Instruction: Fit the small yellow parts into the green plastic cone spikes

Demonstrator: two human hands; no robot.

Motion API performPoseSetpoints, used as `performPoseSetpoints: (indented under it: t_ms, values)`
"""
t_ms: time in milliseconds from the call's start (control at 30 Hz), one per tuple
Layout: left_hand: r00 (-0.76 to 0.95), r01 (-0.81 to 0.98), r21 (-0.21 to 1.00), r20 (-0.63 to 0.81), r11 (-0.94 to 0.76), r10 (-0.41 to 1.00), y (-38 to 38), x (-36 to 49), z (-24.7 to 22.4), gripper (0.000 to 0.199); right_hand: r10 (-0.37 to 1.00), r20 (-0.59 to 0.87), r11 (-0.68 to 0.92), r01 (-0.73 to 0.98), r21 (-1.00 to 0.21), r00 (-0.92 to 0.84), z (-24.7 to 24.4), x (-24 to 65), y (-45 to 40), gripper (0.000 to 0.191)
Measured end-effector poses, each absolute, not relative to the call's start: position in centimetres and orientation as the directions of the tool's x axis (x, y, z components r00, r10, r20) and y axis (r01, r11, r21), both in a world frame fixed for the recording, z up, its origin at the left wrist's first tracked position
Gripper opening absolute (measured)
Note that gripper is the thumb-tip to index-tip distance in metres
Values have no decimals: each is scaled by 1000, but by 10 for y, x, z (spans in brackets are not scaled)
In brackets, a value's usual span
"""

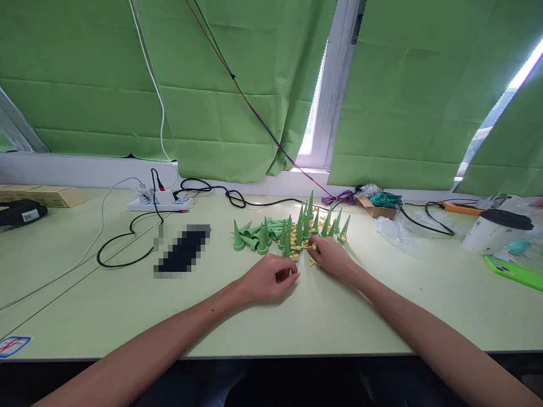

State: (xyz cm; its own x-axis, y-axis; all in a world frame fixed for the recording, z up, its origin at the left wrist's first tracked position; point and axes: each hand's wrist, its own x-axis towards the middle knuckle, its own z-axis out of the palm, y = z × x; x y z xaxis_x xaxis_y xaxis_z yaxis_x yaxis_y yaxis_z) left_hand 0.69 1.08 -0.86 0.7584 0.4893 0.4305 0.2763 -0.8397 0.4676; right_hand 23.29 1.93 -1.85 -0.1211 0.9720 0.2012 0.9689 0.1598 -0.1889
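Observation:
My left hand (271, 277) rests on the table with its fingers curled in and the fingertips meeting the thumb; nothing shows between them. Just to its right, my right hand (331, 254) reaches in among small yellow pieces (313, 262), fingers bent together at the pile. Whether a piece sits between those fingertips is hidden. Behind both hands stand several green pointed cones (263, 237) with round bases, some upright among the yellow pieces. More green cones (251, 242) lie on their sides in a heap at the left of the group.
A pixelated dark patch (184, 251) lies left of the cones. Black cable (127, 234) and a white power strip (182, 203) are behind it. At right are a small cardboard box (375, 209), clear plastic (394, 233), a lidded cup (494, 234) and a green phone (515, 273).

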Motion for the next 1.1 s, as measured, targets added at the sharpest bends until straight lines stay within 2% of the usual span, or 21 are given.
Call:
performPoseSetpoints:
  t_ms: [767, 933, 1100]
  values:
    - [760, 293, 458, 421, -839, 495, 10, 8, -6, 19, 964, 250, 151, 957, -248, -87, -16, 230, 15, 12]
    - [704, 346, 451, 455, -823, 546, 12, 9, -11, 25, 949, 315, 135, 917, -375, -11, -16, 226, 11, 14]
    - [656, 386, 438, 489, -812, 575, 16, 9, -14, 29, 967, 252, 183, 781, -597, -34, -16, 219, 7, 20]
